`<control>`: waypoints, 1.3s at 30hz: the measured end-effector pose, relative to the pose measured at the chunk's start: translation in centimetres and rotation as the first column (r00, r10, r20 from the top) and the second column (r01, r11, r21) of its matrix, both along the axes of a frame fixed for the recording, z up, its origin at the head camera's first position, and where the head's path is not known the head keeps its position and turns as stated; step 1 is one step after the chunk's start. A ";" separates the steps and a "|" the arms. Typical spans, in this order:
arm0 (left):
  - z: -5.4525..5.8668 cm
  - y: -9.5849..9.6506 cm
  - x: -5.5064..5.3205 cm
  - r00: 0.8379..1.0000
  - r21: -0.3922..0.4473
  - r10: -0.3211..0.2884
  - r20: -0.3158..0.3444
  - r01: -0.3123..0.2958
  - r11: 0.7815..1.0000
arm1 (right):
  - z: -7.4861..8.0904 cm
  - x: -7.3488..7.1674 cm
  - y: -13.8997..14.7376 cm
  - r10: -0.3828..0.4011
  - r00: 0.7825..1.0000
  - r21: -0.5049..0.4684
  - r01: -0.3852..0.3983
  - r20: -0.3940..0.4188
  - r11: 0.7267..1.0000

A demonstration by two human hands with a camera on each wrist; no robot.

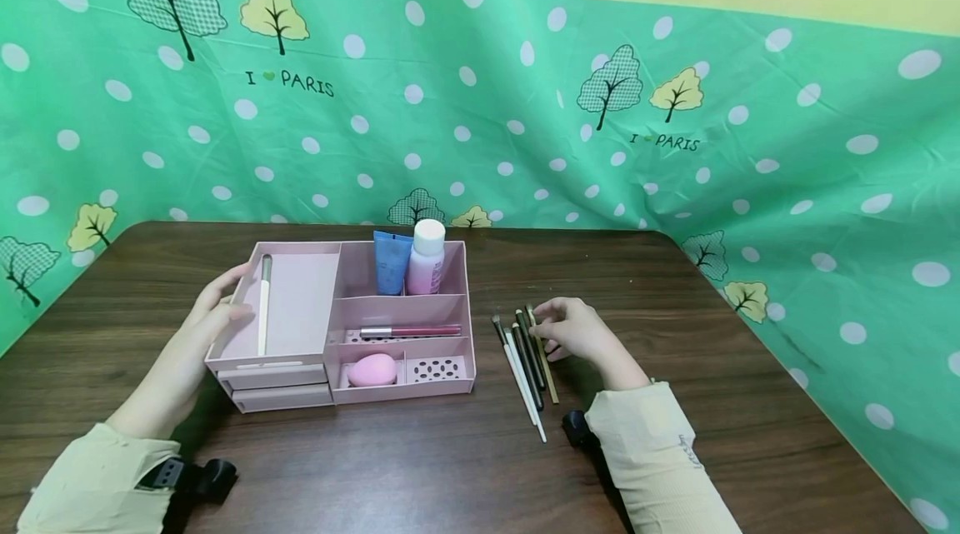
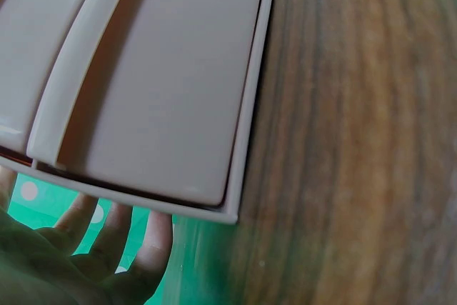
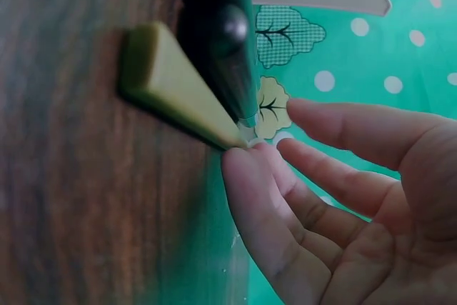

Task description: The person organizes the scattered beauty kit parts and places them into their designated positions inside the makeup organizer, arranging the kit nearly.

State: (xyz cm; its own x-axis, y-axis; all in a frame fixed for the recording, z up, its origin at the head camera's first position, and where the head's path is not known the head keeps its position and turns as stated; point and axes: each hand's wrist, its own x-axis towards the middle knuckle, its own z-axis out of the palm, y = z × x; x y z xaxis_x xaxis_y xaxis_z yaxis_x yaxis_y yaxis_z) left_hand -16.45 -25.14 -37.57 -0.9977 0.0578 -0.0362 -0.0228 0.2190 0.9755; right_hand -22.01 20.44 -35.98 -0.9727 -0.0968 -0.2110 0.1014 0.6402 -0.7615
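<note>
A pink desk organizer stands on the table. My left hand grips its left wall, thumb over the rim; in the left wrist view several fingers lie along its side. A white-handled makeup brush lies on the organizer's top panel. To the right, several makeup brushes lie side by side: white-handled brushes, black-handled ones and a gold-handled one. My right hand is at the gold brush's upper end, fingertips at it, thumb apart from the fingers in the right wrist view.
The organizer's compartments hold a blue tube, a white-capped bottle, a slim pink tube with a silver end and a pink makeup sponge. Two drawers sit at its lower left. A green dotted cloth hangs behind the brown table.
</note>
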 end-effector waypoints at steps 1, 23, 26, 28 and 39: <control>0.0 0.0 0.0 1.000 0.000 0.001 0.001 -0.001 1.000 | 0.0 0.0 0.0 0.001 1.000 -0.009 -0.001 0.005 1.000; 0.1 0.1 -0.1 1.000 0.023 0.006 0.012 -0.006 1.000 | 0.3 0.4 -0.2 -0.015 0.994 0.153 -0.002 0.110 0.988; 0.1 0.1 -0.1 1.000 0.027 0.002 0.010 -0.002 1.000 | 0.3 0.5 0.0 -0.015 0.993 0.217 -0.011 0.118 0.976; 0.2 0.1 -0.1 1.000 0.023 0.000 0.008 0.000 1.000 | 0.4 0.5 0.1 -0.019 0.993 0.251 -0.012 0.120 0.968; 0.2 0.1 -0.1 1.000 0.023 0.005 0.021 -0.006 1.000 | 0.8 0.8 0.0 0.010 0.996 0.365 -0.040 0.085 0.930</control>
